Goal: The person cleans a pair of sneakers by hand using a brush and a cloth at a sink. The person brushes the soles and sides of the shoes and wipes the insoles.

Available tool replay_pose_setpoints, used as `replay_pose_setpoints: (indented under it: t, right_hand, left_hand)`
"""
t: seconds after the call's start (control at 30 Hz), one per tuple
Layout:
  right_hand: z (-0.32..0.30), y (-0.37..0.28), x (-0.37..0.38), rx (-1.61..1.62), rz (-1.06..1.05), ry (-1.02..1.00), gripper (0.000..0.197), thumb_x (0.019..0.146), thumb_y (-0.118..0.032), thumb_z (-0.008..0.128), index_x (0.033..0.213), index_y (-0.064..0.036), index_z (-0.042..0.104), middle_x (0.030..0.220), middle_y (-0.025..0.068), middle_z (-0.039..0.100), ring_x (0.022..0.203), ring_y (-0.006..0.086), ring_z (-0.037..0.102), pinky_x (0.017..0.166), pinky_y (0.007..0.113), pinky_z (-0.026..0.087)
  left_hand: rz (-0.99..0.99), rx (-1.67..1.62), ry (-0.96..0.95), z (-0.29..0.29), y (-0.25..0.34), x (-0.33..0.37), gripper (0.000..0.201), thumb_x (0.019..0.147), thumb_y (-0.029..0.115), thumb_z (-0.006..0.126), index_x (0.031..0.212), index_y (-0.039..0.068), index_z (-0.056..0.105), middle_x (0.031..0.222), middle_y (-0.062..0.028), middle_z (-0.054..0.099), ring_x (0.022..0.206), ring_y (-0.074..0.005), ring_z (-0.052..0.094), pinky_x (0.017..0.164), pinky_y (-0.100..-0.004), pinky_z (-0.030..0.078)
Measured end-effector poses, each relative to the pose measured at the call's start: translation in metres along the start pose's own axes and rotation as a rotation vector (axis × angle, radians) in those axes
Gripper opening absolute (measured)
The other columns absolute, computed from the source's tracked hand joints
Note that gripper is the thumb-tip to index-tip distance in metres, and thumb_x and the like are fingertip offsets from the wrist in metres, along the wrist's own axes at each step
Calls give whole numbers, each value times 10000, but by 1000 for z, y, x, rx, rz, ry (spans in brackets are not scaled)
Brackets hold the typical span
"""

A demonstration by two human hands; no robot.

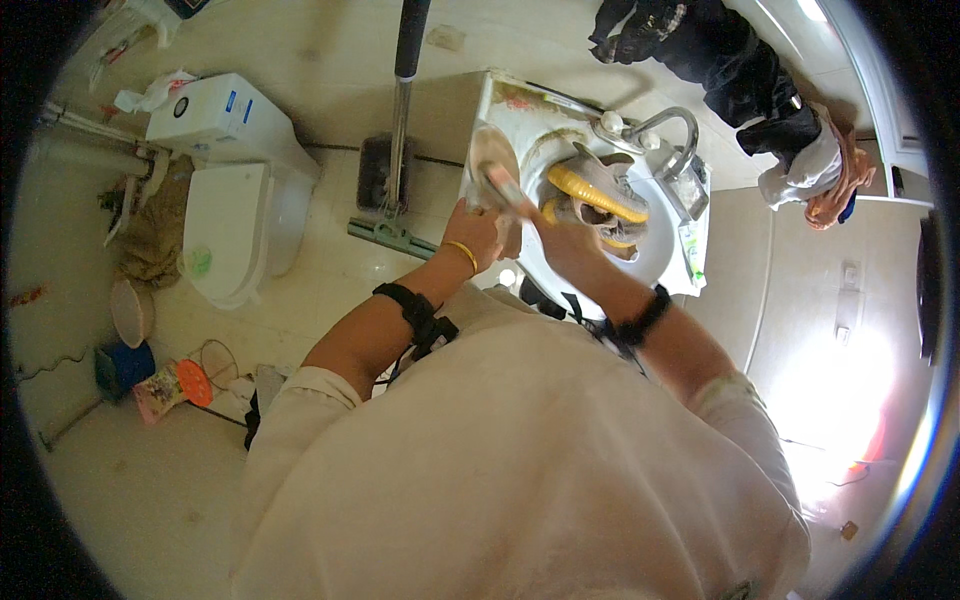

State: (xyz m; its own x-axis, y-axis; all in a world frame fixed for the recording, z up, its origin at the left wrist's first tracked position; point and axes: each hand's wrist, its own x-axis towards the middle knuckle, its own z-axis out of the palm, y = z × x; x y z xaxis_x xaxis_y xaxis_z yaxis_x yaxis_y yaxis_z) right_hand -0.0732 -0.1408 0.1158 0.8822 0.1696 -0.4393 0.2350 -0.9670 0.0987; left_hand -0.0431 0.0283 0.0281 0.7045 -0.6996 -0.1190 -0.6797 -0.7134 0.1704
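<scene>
At the left rim of the white washbasin (pixel 655 262), my left hand (pixel 483 236) is closed on the lower end of a flat, round-ended beige piece that looks like an insole (pixel 487 150). My right hand (pixel 568 248) is closed too, gripping what looks like a small brush (pixel 508 188), pressed against the insole's face; motion smears it. Inside the basin, right beside my right hand, lies a pair of grey shoes (pixel 612 168) with yellow soles (pixel 590 192). How the shoes overlap is partly hidden by my right hand.
A curved metal faucet (pixel 690 130) rises at the basin's far right. Left of the basin stand a long-handled squeegee (pixel 395 238), a dark bin (pixel 374 175) and a white toilet (pixel 228 225). Dark clothes (pixel 745 80) hang at the upper right.
</scene>
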Motion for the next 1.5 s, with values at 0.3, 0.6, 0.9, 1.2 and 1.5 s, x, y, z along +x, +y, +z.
replay_pose_setpoints:
  t: [0.3, 0.6, 0.9, 1.2, 1.5]
  right_hand:
    - [-6, 53, 10, 340, -139, 108, 347, 888, -202, 483, 1227, -129, 473, 885, 162, 624, 812, 316, 633, 662, 413, 499]
    - [-18, 63, -77, 974, 231, 81, 251, 883, -179, 528, 1038, 4, 601, 668, 38, 566, 541, 105, 481, 486, 264, 394]
    - [-14, 87, -87, 1278, 430, 9, 309, 887, -197, 535, 1128, -4, 553, 657, 11, 525, 499, 73, 455, 425, 227, 382]
    - [-17, 82, -53, 1110, 152, 187, 289, 906, -189, 492, 1128, -17, 562, 655, -18, 494, 512, 47, 459, 450, 200, 389]
    - [-20, 70, -40, 1170, 125, 268, 295, 868, -94, 465, 1133, 7, 545, 717, 98, 605, 551, 176, 569, 518, 319, 470]
  left_hand:
    - [45, -153, -279, -45, -42, 64, 281, 807, 276, 566, 1026, 107, 622, 1102, -110, 599, 1033, -232, 574, 983, -449, 332]
    - [36, 74, -278, -39, -71, 138, 497, 737, 127, 651, 1214, 192, 529, 1294, -69, 447, 1230, -266, 396, 1035, -375, 329]
    - [-357, -494, -160, -13, -115, 104, 231, 758, 218, 634, 936, 71, 645, 975, -172, 626, 906, -325, 594, 784, -390, 470]
    - [-606, -1151, 220, -22, -66, 2, 143, 808, 148, 619, 861, 20, 586, 793, -47, 599, 710, -148, 531, 642, -290, 438]
    - [-968, -1420, 204, 6, -25, 11, 235, 810, 216, 630, 872, -7, 588, 813, -104, 620, 715, -209, 596, 651, -325, 478]
